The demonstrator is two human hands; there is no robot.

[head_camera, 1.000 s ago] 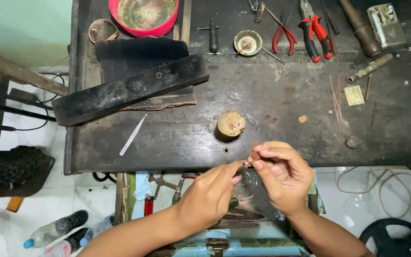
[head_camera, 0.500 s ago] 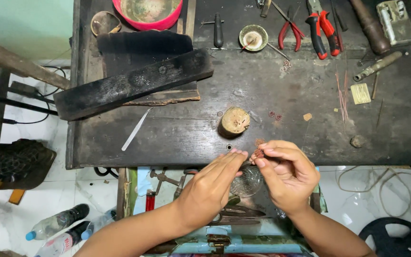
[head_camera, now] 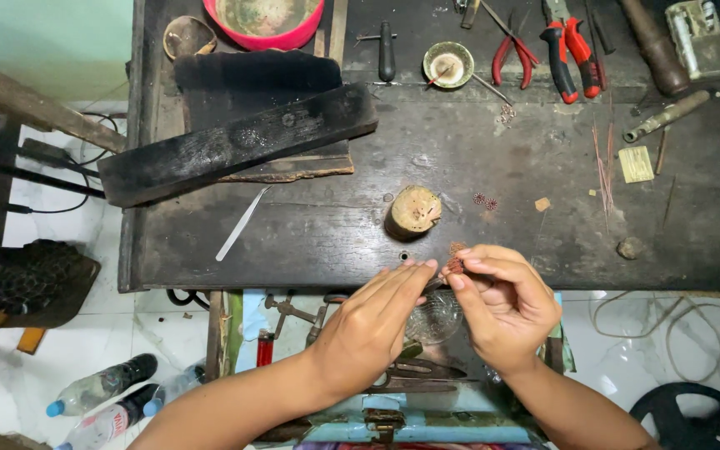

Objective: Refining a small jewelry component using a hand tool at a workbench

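Your right hand (head_camera: pixel 506 312) pinches a small reddish coiled wire piece (head_camera: pixel 455 265) between thumb and forefinger, fingers (head_camera: pixel 462 285) clamped on it, right at the near edge of the dark work surface (head_camera: pixel 310 225). Your left hand (head_camera: pixel 372 325) comes in from the left with its fingers held straight and close together, tips meeting the same piece; you cannot tell whether they grip it or only touch it. Both hands hang just off the surface's near edge, above a small clear glass dish (head_camera: pixel 433 317) and a pair of scissors (head_camera: pixel 410 377) lying on the blue box (head_camera: pixel 393 421) below. Just beyond your fingertips stands a short wooden stump (head_camera: pixel 414 210), near but apart from them, and two tiny wire rosettes (head_camera: pixel 485 201) lie a little to its right. The stretch of surface between the stump and the small stone (head_camera: pixel 629 247) on the right is mostly bare, so you have open room there. To the left, a white strip (head_camera: pixel 242 223) lies slantwise, and the long black blocks (head_camera: pixel 239 142) overhang the left edge. Along the far edge sit the pink bowl (head_camera: pixel 264 21), a small round dish (head_camera: pixel 448 64), red-handled pliers (head_camera: pixel 572 46) and thin copper wires (head_camera: pixel 603 167), all well apart from your hands.
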